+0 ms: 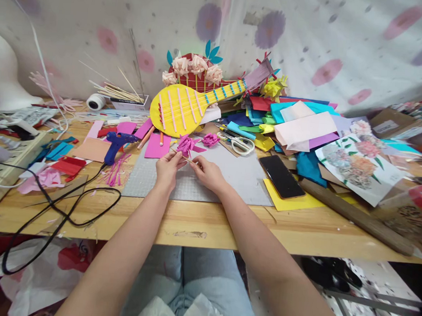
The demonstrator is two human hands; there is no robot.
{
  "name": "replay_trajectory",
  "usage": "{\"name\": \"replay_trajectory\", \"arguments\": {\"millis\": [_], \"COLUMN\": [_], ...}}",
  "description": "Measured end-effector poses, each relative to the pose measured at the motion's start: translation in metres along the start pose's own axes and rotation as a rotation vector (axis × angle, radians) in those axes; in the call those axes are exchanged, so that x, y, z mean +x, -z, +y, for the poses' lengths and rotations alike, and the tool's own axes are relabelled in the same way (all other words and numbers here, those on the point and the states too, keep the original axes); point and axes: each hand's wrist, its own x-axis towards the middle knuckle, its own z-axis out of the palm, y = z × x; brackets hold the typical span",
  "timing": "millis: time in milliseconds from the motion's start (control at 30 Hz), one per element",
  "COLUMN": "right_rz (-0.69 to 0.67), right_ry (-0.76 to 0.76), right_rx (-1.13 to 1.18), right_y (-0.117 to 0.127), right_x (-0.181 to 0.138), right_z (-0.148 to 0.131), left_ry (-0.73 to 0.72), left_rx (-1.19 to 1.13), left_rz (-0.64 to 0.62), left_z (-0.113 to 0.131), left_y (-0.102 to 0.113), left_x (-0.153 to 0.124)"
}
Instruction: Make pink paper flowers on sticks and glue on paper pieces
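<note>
Over the grey cutting mat [230,186], my left hand [168,168] pinches a magenta paper flower [185,145] low at its base. A thin wooden stick [188,160] runs from the flower toward my right hand [210,173], whose fingers are closed on its other end. Exactly where the stick meets the flower is hidden by the fingers. Just beyond lies a second magenta paper flower [210,139]. White-handled scissors [242,146] rest to the right of it. Flat magenta paper [157,147] sits behind my left hand.
A yellow lute-shaped paper craft [178,109] stands at the back. Left are a blue glue gun [117,147], its looping black cord [77,223] and a power strip [5,176]. Right are a phone [281,176], a wooden stick like a rolling pin [356,217] and piled coloured paper [304,126].
</note>
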Motion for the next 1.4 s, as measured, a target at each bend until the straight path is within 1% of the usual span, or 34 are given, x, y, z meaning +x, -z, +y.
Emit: {"name": "replay_trajectory", "arguments": {"millis": [133,233,500,733,967,1100,1167,1267,1400], "right_rz": [0.048,0.039,0.007,0.015,0.071,0.087,0.089,0.087,0.049], "right_ry": [0.001,0.031,0.008,-0.001,0.000,-0.013,-0.018,-0.027,-0.046], "right_rx": [0.052,0.078,0.126,0.079,0.032,0.008,-0.007,-0.013,0.036], "right_y": [0.0002,-0.0015,-0.0033,-0.0035,-0.0017,-0.0012,-0.0010,-0.0004,-0.0007], "right_x": [-0.0002,-0.0005,-0.0006,-0.0006,-0.0009,-0.0005,-0.0001,0.0004,0.0012], "right_z": [0.0012,0.0017,-0.0015,0.0030,0.0049,0.0045,0.0043,0.0043,0.0058], "left_ry": [0.015,0.022,0.028,0.078,0.103,0.115,0.120,0.113,0.109], "left_rx": [-0.006,-0.007,-0.002,-0.044,-0.078,-0.101,-0.095,-0.074,-0.072], "left_rz": [0.044,0.070,0.056,0.012,0.022,0.059,0.063,0.036,0.034], "left_z": [0.0007,0.0017,-0.0004,-0.0004,-0.0010,-0.0005,-0.0005,-0.0009,-0.0015], "left_y": [0.0010,0.0014,0.0030,0.0043,0.0040,0.0031,0.0035,0.0047,0.0054], "left_x": [0.0014,0.0016,0.0025,0.0036,0.0054,0.0051,0.0050,0.0054,0.0063]}}
